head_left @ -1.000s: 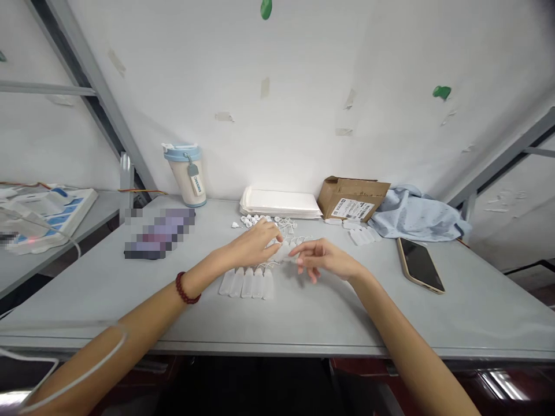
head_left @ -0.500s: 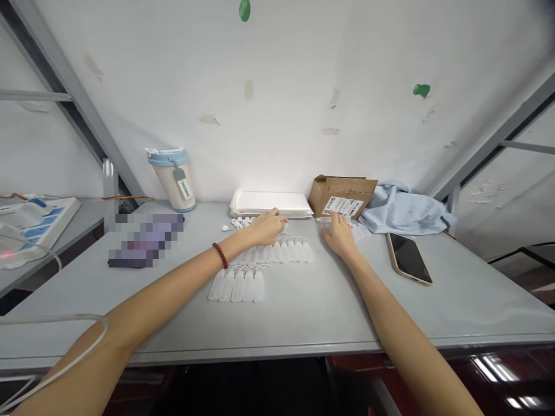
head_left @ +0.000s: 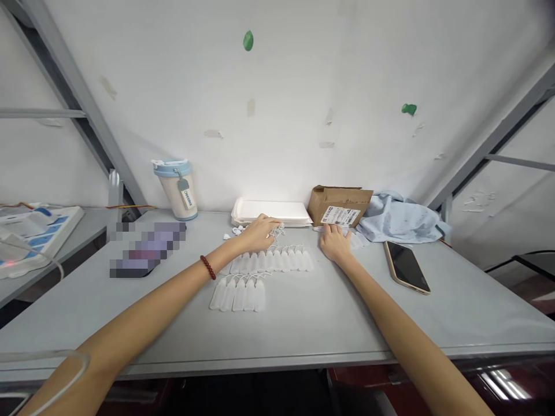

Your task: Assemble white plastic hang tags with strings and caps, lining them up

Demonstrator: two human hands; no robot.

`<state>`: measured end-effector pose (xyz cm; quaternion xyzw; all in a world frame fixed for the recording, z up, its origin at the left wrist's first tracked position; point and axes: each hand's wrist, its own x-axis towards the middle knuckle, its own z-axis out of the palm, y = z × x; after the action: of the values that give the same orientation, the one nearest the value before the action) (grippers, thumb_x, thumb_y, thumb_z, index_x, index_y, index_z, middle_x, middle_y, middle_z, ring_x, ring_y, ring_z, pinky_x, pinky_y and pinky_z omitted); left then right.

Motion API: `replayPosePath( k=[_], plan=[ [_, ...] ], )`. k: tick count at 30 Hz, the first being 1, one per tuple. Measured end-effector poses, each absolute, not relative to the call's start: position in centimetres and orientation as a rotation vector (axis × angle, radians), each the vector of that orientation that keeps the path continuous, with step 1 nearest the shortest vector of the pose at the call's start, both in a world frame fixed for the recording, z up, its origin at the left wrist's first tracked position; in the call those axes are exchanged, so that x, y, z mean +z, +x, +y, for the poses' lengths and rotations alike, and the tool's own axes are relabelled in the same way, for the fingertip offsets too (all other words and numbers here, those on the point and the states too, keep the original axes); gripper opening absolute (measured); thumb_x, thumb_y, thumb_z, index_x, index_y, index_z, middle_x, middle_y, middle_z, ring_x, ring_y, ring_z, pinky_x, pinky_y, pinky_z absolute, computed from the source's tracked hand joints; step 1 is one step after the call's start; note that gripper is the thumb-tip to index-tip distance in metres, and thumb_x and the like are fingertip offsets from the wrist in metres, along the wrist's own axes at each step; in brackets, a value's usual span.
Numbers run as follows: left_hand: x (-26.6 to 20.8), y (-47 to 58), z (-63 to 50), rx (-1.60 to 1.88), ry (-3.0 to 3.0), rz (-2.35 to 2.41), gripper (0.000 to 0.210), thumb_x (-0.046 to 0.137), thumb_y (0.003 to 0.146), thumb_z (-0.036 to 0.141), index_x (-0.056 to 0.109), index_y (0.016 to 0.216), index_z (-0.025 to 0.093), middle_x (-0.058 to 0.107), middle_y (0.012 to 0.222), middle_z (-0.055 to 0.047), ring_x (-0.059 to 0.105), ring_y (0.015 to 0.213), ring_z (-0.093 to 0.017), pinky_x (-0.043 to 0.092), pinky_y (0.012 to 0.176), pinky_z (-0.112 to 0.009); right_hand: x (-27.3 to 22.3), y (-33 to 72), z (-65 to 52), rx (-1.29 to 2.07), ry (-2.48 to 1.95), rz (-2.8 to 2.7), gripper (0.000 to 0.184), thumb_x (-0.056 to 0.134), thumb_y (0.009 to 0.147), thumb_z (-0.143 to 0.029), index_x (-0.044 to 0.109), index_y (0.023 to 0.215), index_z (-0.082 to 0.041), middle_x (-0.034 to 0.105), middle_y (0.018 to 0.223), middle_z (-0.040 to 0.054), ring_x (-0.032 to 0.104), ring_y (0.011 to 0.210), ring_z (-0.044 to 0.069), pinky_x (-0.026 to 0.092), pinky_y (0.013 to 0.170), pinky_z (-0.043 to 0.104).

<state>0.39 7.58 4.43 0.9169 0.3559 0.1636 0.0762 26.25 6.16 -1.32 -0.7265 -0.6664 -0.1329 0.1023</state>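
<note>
My left hand (head_left: 260, 233) is behind the rows of clear plastic sleeves, its fingers closed around white looped cords (head_left: 278, 231). Small white caps (head_left: 237, 230) lie beside it, partly covered by the hand. Below, one row of slim translucent sleeves (head_left: 273, 262) with white cords stretches across the table, and a shorter row (head_left: 238, 295) lies nearer to me. My right hand (head_left: 335, 242) rests at the foot of the cardboard box, fingers apart and slightly bent over loose clear plastic pieces (head_left: 358, 240). Its fingertips partly hide what they touch.
Behind my hands stand a white stack (head_left: 273, 211) and a cardboard box (head_left: 340, 207). A light blue cloth (head_left: 396, 216) and a phone (head_left: 406, 267) lie right. A cream tumbler (head_left: 178, 190), a blurred purple object (head_left: 150, 249) and a power strip (head_left: 47, 237) are left.
The view has tilted up slightly. My left hand now shows white cords bunched at its fingertips. My right hand stays by the box, its fingers slightly shifted over the plastic pieces.
</note>
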Motion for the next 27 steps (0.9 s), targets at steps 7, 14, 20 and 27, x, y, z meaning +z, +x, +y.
replayPosePath(
  k=[7, 14, 20, 27],
  plan=[
    [4.4, -0.4, 7.3, 0.543, 2.640, 1.161, 0.055, 0.044, 0.076, 0.014, 0.050, 0.130, 0.012, 0.046, 0.140, -0.009, 0.041, 0.125, -0.027, 0.033, 0.106, -0.044, -1.1, 25.9, 5.9, -0.467, -2.056, -2.076, 0.031, 0.034, 0.089, -0.016, 0.056, 0.112, -0.014, 0.054, 0.121, 0.0196, 0.040, 0.119, 0.033, 0.025, 0.096, 0.061],
    [4.2, -1.3, 6.1, 0.817, 2.385, 1.192, 0.060, 0.044, 0.073, 0.016, 0.046, 0.133, 0.018, 0.042, 0.143, -0.007, 0.039, 0.130, -0.025, 0.044, 0.097, -0.039, -1.2, 26.2, 6.0, -0.341, -1.978, -2.026, 0.028, 0.037, 0.087, -0.010, 0.056, 0.107, -0.013, 0.059, 0.118, 0.0176, 0.048, 0.112, 0.031, 0.030, 0.093, 0.055],
    [3.8, -4.0, 3.9, 1.045, 2.190, 1.181, 0.062, 0.045, 0.073, 0.017, 0.045, 0.135, 0.022, 0.037, 0.146, -0.006, 0.049, 0.120, -0.024, 0.050, 0.083, -0.033, -0.7, 26.0, 5.4, -0.244, -1.838, -1.909, 0.024, 0.042, 0.086, -0.018, 0.056, 0.105, -0.015, 0.062, 0.112, 0.0155, 0.053, 0.107, 0.028, 0.035, 0.091, 0.045],
    [4.2, -3.6, 2.8, 1.127, 2.156, 1.145, 0.065, 0.046, 0.073, 0.016, 0.041, 0.137, 0.023, 0.035, 0.147, -0.008, 0.052, 0.116, -0.023, 0.050, 0.083, -0.034, 0.2, 23.4, 4.0, -0.046, -1.488, -1.791, 0.024, 0.048, 0.086, -0.034, 0.059, 0.098, -0.016, 0.066, 0.099, 0.0128, 0.058, 0.096, 0.026, 0.041, 0.085, 0.038]
  ],
)
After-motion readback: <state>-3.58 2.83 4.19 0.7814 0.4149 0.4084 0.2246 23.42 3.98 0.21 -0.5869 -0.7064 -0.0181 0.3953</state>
